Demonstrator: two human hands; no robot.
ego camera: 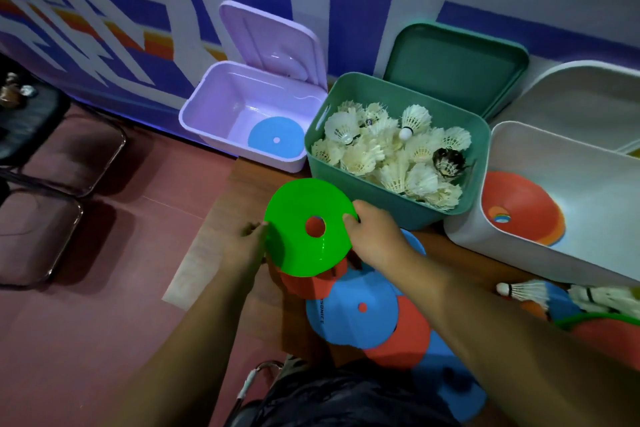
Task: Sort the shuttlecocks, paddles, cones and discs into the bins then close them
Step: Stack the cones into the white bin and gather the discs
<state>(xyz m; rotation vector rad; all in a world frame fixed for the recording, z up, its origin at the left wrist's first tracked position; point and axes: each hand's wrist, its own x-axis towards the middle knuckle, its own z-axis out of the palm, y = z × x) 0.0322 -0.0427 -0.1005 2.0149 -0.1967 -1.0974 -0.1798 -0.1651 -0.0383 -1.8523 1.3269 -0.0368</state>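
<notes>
White bin (502,250), holding orange cones (519,204), was pictured to the right of the grip, nearer the right hand (374,236); green cone (298,211), a shallow glossy dome with a round centre hole, was held tilted over scattered discs (346,315), its rim pinched on opposite sides by the left hand (246,246) and the right

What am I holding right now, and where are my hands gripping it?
A green cone, held by its rim: left hand on the left edge, right hand on the right edge.
</notes>
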